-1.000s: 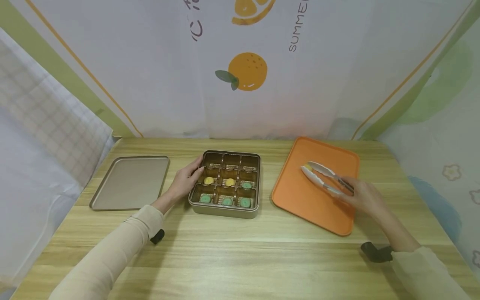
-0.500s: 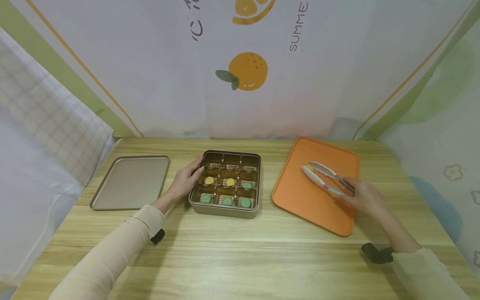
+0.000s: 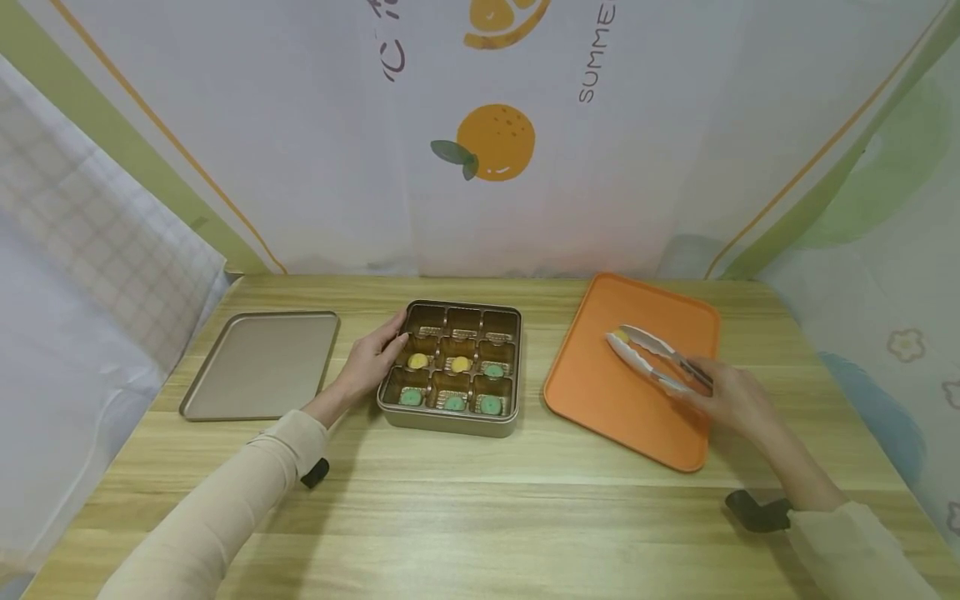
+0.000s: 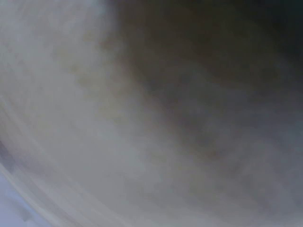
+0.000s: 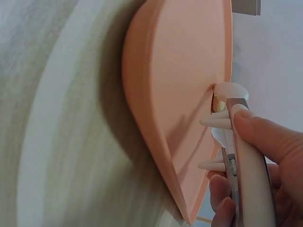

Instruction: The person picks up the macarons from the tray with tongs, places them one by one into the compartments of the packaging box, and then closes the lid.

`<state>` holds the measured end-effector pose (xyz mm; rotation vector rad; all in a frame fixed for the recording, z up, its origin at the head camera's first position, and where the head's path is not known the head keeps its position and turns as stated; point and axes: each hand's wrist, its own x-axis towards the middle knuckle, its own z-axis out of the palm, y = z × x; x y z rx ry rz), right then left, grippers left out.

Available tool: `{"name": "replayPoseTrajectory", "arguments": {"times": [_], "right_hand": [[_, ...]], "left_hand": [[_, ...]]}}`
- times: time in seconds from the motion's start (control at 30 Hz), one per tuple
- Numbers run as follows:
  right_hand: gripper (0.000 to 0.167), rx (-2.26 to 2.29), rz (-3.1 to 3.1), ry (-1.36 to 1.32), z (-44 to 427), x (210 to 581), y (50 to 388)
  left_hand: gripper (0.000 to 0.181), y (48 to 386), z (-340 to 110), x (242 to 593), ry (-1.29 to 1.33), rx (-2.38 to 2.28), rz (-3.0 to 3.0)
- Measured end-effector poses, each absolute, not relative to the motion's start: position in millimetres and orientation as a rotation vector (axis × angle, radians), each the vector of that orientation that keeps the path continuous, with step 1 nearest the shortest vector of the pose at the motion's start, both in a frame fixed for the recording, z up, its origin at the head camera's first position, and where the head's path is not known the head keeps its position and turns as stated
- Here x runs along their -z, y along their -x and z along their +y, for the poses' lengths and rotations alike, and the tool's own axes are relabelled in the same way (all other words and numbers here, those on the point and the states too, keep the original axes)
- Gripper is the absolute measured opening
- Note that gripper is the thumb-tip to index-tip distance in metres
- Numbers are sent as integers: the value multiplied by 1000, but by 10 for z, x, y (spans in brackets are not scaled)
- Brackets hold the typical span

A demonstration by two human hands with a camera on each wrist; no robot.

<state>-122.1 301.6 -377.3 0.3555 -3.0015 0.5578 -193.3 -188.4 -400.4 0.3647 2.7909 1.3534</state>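
Note:
In the head view my left hand [image 3: 372, 358] holds the left side of a square tin [image 3: 450, 424], its thumb at the rim. The tin's divided brown insert bears small yellow discs [image 3: 461, 364] in two middle-row compartments, and green discs [image 3: 491, 405] in the front row and middle-row right compartment. My right hand [image 3: 738, 396] grips tongs [image 3: 651, 358] over the orange tray [image 3: 570, 392]. A yellow disc [image 3: 621, 335] sits at the tong tips; whether it is clamped I cannot tell. The right wrist view shows thumb and fingers around the tongs' handles [image 5: 253, 184].
A flat beige metal tray [image 3: 262, 367] lies left of the tin on the wood-grain table [image 3: 480, 525]. A white curtain [image 3: 600, 208] with printed fruit hangs behind the table's back edge. The left wrist view is too blurred to read.
The right hand and tongs have shifted very slightly right, with the yellow disc still at the tips. The left hand and tin have stayed put.

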Motion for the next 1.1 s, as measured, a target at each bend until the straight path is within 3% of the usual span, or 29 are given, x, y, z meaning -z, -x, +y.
{"name": "replayPoseTrajectory", "arguments": {"times": [0.5, 1.1], "right_hand": [[55, -578, -2991, -326, 3031, 3789, 1209], [53, -545, -2984, -342, 3051, 3786, 1123]], "left_hand": [[52, 1904, -1888, 4019, -472, -1397, 2815], [51, 1936, -1898, 4022, -413, -1343, 2805]]}}
